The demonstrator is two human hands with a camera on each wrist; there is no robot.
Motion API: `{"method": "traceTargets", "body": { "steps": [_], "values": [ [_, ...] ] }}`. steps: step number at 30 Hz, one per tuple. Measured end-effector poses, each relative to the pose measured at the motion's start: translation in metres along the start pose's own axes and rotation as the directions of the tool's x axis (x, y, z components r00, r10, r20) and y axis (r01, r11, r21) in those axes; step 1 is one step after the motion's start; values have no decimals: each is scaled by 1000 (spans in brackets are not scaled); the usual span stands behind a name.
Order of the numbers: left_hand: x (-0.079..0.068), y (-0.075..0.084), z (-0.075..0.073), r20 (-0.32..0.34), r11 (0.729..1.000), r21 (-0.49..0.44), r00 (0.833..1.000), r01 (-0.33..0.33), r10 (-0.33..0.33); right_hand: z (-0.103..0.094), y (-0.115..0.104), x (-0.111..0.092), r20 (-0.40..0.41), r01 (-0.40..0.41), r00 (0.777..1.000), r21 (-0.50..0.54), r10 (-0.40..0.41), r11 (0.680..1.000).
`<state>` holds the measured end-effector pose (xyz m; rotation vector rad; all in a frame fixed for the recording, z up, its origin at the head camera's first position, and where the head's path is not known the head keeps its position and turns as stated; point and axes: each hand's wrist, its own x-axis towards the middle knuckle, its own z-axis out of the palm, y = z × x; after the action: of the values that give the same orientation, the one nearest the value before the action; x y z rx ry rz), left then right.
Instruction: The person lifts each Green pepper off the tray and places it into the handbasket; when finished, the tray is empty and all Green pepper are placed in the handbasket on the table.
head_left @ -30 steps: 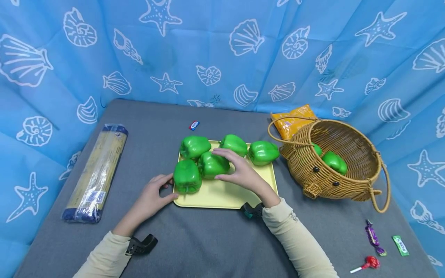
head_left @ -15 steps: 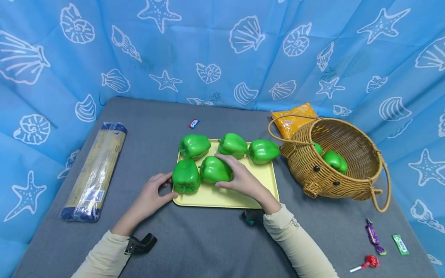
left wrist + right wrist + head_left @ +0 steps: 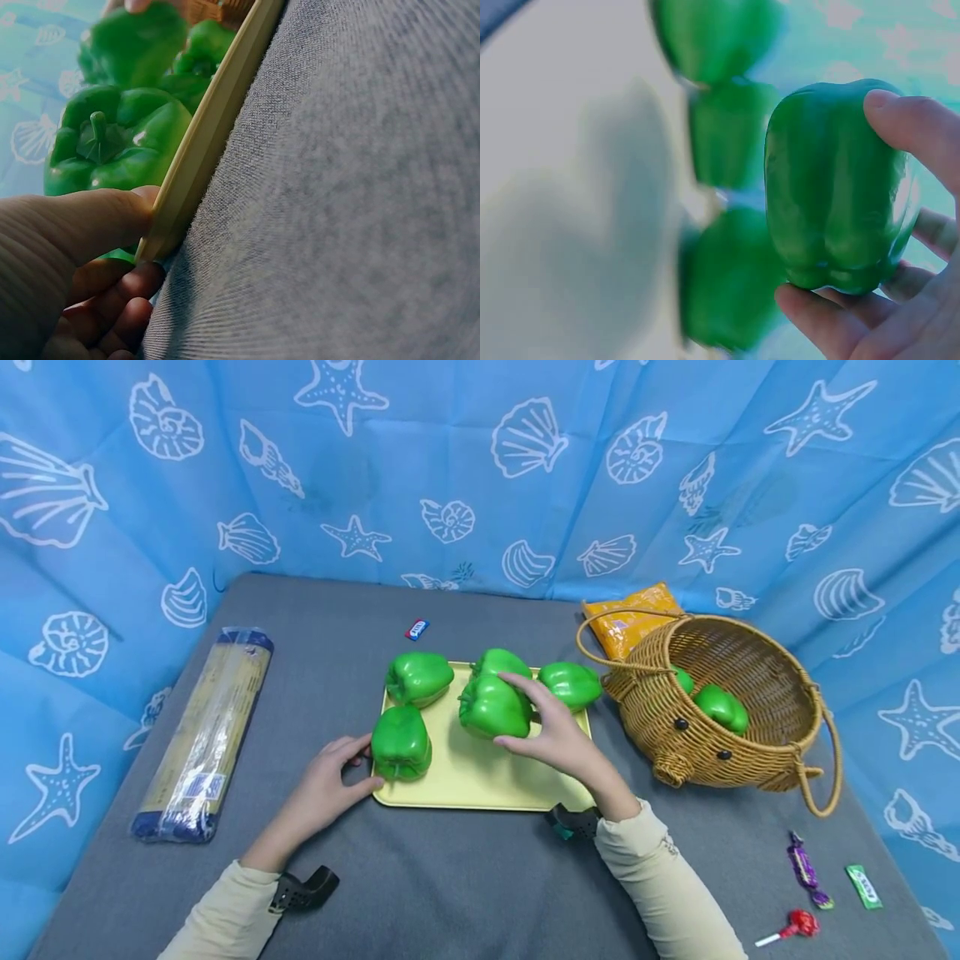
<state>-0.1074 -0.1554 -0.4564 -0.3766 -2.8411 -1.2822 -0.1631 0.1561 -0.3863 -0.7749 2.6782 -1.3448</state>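
Green pepper [image 3: 495, 706] lifted rightward, now above tray [image 3: 465, 781]; right hand [image 3: 558, 735] grips it, spread to its width; left hand [image 3: 330, 785] pinches tray. Loosened grip on glossy skin could drop it onto rear peppers [image 3: 572, 685].

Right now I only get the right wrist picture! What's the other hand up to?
Observer: The left hand pinches the rim of the yellow tray.
Operator: Is all the green stuff on there?
Observer: No, green peppers also show inside the wicker basket.
Operator: Ooh, anything yummy lying about?
Observer: Yes, a red lollipop lies on the grey table.
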Motion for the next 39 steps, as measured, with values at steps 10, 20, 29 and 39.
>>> {"method": "traceTargets", "body": {
  "steps": [10,20,29,39],
  "values": [
    [1,-1,-1,-3,1000,2,1000,-5,5,-100,-30,-24,-142,28,989,-10,-29,1000],
    [-1,-2,-1,16,1000,-2,1000,19,-19,-174,13,-69,-314,-127,944,-62,101,990],
    [-1,-3,0,9,1000,5,1000,13,-13,-198,42,-93,-313,-400,889,-180,333,899],
    [-1,-2,1,14,1000,1,1000,1,-1,-197,44,-95,-257,-454,883,-257,393,853]
  ]
}}
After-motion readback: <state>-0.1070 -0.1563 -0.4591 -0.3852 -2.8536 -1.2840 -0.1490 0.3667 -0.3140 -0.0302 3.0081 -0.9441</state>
